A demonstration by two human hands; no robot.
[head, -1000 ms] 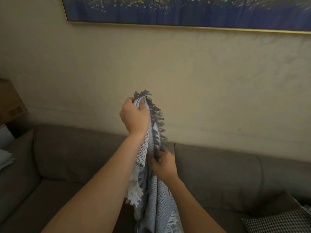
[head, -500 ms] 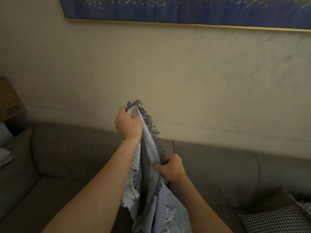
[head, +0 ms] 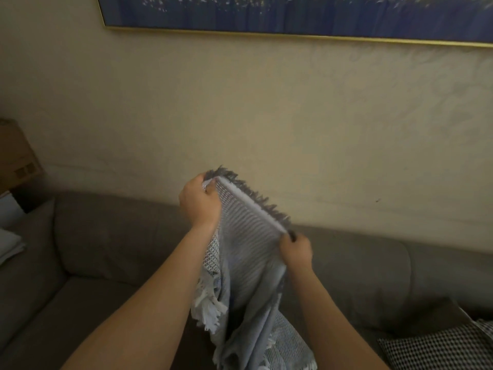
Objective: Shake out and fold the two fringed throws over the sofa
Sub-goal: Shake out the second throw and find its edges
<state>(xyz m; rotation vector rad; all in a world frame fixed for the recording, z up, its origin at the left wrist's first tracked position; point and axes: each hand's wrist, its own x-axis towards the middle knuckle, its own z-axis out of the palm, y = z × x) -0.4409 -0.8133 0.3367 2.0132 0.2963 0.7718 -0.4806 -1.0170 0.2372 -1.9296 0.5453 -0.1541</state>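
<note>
A pale blue-grey woven throw point(head: 248, 252) with a dark fringed edge hangs in front of me above the grey sofa point(head: 112, 236). My left hand point(head: 198, 202) grips the upper corner of that fringed edge. My right hand point(head: 294, 249) pinches the same edge lower and to the right, so a short stretch of cloth is pulled taut between the hands. The rest of the throw, with white tassels point(head: 209, 312), droops down between my forearms to the bottom of the view. A second throw cannot be made out.
A black-and-white checked cushion point(head: 437, 348) lies on the sofa seat at the lower right. A cardboard box point(head: 16, 156) and some white folded things point(head: 8, 244) sit at the left end. A gold-framed blue picture point(head: 293, 14) hangs on the wall above.
My right hand has slid along the fringed edge to the right, away from my left hand, spreading the bunched cloth into a taut strip. Both hands have dropped a little.
</note>
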